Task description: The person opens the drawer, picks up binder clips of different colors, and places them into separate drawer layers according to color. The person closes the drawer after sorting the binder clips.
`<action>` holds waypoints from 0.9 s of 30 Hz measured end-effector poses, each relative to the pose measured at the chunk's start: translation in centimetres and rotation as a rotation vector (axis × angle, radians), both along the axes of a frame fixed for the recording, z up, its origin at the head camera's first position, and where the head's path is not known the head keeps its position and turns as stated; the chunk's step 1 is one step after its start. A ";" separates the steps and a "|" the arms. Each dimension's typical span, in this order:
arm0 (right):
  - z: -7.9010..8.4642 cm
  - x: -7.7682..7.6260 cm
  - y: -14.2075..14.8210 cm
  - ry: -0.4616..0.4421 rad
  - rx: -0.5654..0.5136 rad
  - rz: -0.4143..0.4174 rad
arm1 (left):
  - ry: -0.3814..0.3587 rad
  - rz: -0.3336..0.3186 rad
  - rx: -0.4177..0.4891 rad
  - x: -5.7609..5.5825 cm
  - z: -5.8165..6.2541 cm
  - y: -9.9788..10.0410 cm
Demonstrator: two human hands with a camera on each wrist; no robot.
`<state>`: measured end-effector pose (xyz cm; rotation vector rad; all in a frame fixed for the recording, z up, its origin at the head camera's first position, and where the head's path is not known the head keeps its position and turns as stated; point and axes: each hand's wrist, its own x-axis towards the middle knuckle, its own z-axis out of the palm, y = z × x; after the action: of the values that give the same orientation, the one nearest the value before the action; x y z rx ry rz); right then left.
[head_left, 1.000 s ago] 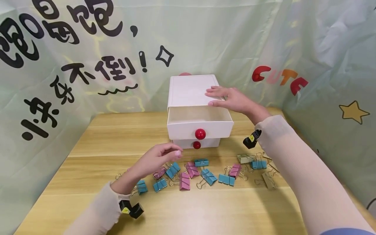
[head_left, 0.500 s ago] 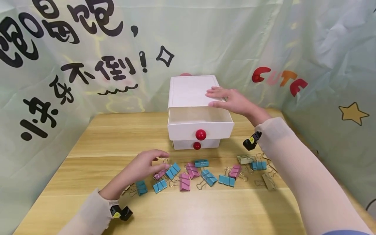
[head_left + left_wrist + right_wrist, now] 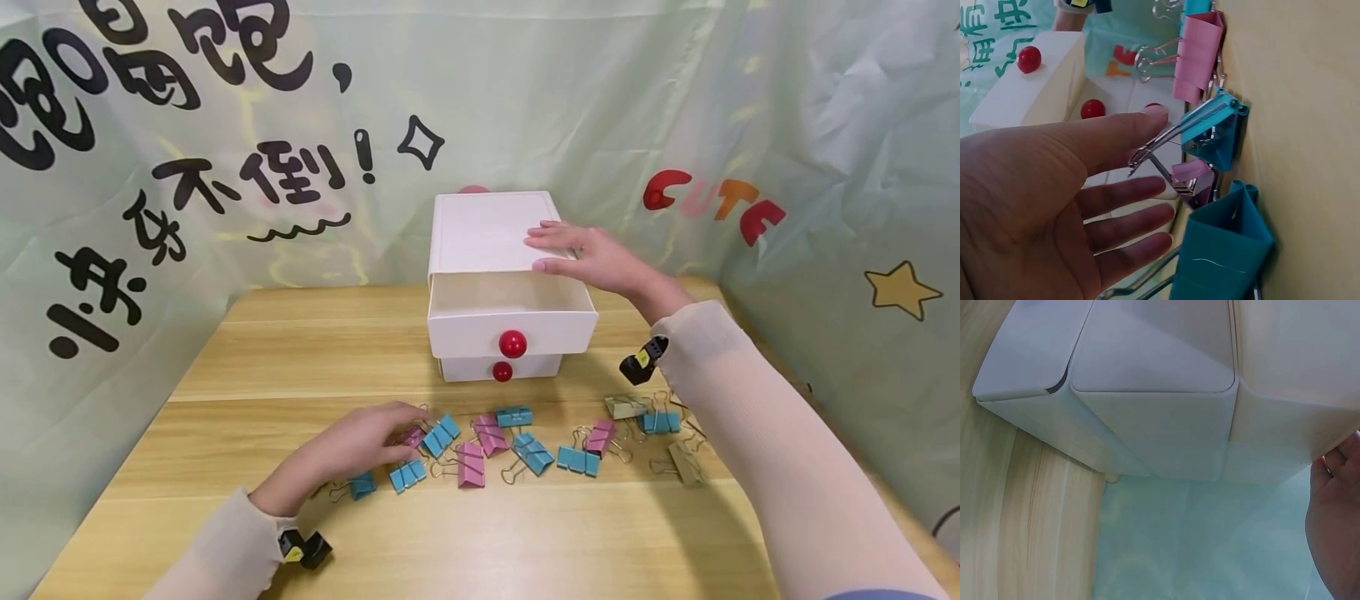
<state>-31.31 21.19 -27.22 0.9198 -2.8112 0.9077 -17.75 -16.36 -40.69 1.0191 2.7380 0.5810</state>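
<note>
My left hand [image 3: 360, 446] reaches low among the binder clips, thumb and fingers apart around a pink binder clip [image 3: 414, 436] that it partly hides. In the left wrist view, my thumb tip lies by the wire handles of a blue binder clip [image 3: 1213, 128], and the other fingers extend toward the pink clip behind it. Another blue binder clip [image 3: 1222, 247] stands closer to that camera. My right hand [image 3: 592, 257] rests on the right front of the white drawer box [image 3: 487, 225], fingers straight. Its upper drawer [image 3: 465, 335] is pulled out, and the visible inside is bare.
A lower drawer [image 3: 536, 367] with a red knob [image 3: 502, 372] sits beneath. Several pink and blue clips, such as this pink clip [image 3: 472, 464], spread along the table [image 3: 525, 542]. Cream clips [image 3: 686, 462] lie at the right, near my forearm. A printed cloth [image 3: 562, 100] hangs behind.
My left hand has moved left and down from in front of the drawers to the clips, its fingers now around the pink one. My right hand stays on the box.
</note>
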 end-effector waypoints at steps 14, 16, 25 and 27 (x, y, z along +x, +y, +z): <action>-0.2 0.0 0.2 -0.014 -0.010 0.000 | -0.033 -0.062 -0.007 -0.1 0.8 -0.7; -0.2 0.0 0.2 -0.009 -0.016 0.004 | -0.028 -0.050 -0.001 -0.1 1.1 -1.0; -0.2 -0.1 0.3 0.001 -0.015 0.017 | 0.080 -0.088 -0.044 -0.3 1.0 -0.6; -0.2 -0.2 0.3 0.002 -0.016 0.017 | 0.106 -0.125 -0.060 -0.3 0.9 -0.4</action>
<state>-31.47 21.47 -27.41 0.9431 -2.7943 0.9289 -18.04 -16.72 -39.80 1.2285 2.7370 0.4347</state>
